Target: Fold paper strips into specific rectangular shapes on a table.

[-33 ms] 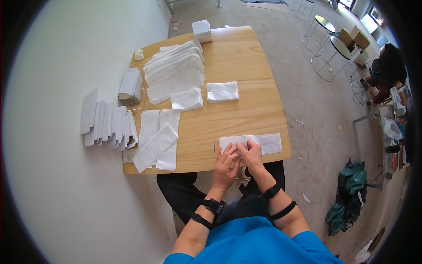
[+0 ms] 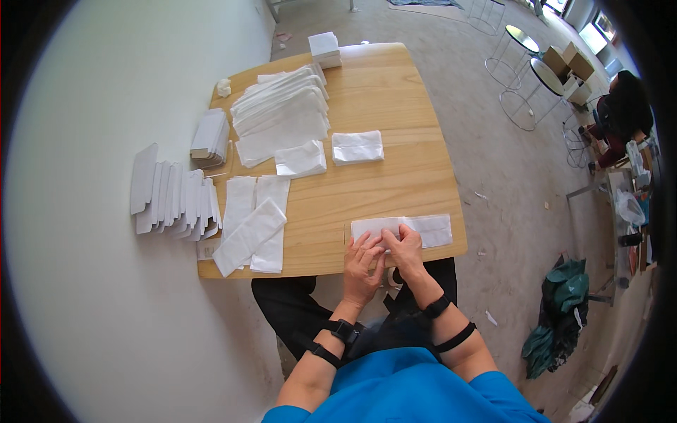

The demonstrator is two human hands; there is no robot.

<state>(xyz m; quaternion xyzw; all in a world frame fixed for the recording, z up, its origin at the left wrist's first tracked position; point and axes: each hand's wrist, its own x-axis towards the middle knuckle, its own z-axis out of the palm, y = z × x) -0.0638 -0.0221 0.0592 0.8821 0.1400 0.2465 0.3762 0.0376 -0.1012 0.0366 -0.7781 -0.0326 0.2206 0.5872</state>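
Observation:
Near the table's front edge lies a long white folded paper strip (image 2: 431, 230), with both my hands on its left half. The fingers of my left hand (image 2: 362, 266) are spread and rest on the strip's near left part, thumb apart from them. Close beside it, my right hand (image 2: 405, 254) is closed, thumb and forefinger pinched at the strip's middle. Several more white strips (image 2: 247, 238) lie to the left, one slanted across the others. Two short folded white pieces, a left one (image 2: 301, 159) and a right one (image 2: 357, 148), sit farther back.
A fanned pile of white sheets (image 2: 282, 113) covers the table's (image 2: 395, 92) far left. Small white boxes (image 2: 324, 46) stand behind it. Flat white cartons (image 2: 176, 197) and a carton stack (image 2: 209, 137) line the wall side. At far right a person (image 2: 624, 116) sits by another table.
My right hand has shifted very slightly to the right on the strip. Everything else looks the same.

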